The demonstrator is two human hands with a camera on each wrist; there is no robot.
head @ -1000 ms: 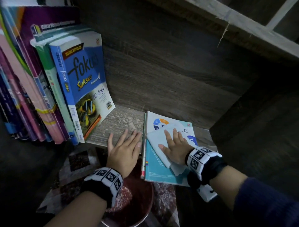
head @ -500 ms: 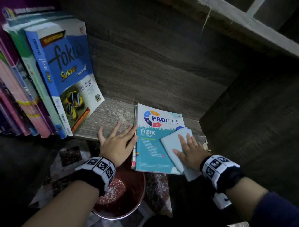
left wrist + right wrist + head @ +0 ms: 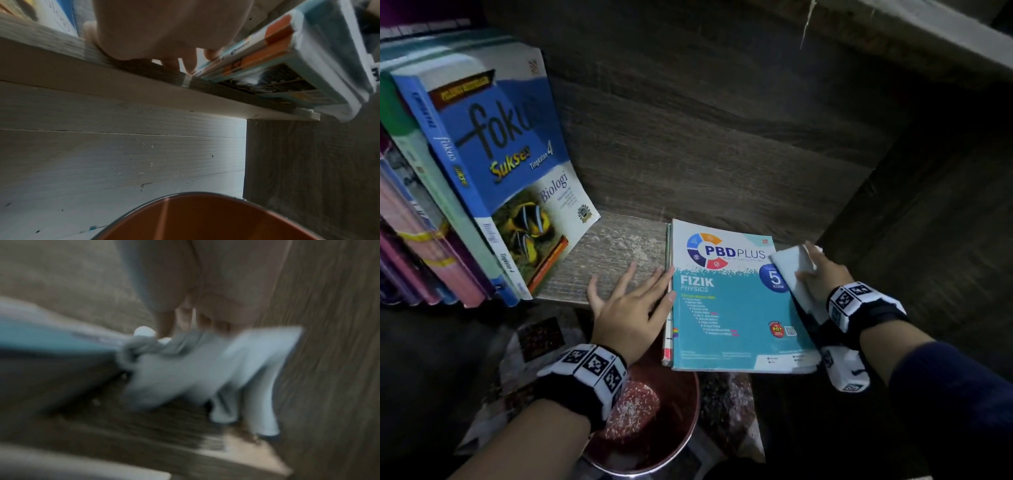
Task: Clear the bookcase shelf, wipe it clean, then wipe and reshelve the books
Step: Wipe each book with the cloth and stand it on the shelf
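Note:
A teal "PBD Plus Fizik" book (image 3: 726, 308) lies flat on the wooden shelf (image 3: 613, 253), on top of thinner books, and overhangs the front edge. My right hand (image 3: 816, 272) presses a pale blue cloth (image 3: 791, 270) at the book's right edge, fingers laid over it. The right wrist view is blurred; it shows the cloth (image 3: 205, 369) bunched under my fingers (image 3: 185, 318), beside the book (image 3: 51, 337). My left hand (image 3: 633, 287) lies flat on the shelf, fingertips against the book's spine side. The left wrist view shows those fingers (image 3: 189, 65) touching the book stack (image 3: 277, 56).
Upright books fill the shelf's left, the nearest a leaning blue "Fokus Sukses Biologi" (image 3: 510, 164). The dark side panel (image 3: 928, 205) closes the right end just beyond the cloth. A red bowl (image 3: 654, 418) sits on the floor below my left wrist. Dust specks show on the bare shelf.
My right hand has slid the cloth from the upper middle of the cover down and out to its right edge, uncovering the title. My left hand has stayed flat beside the book.

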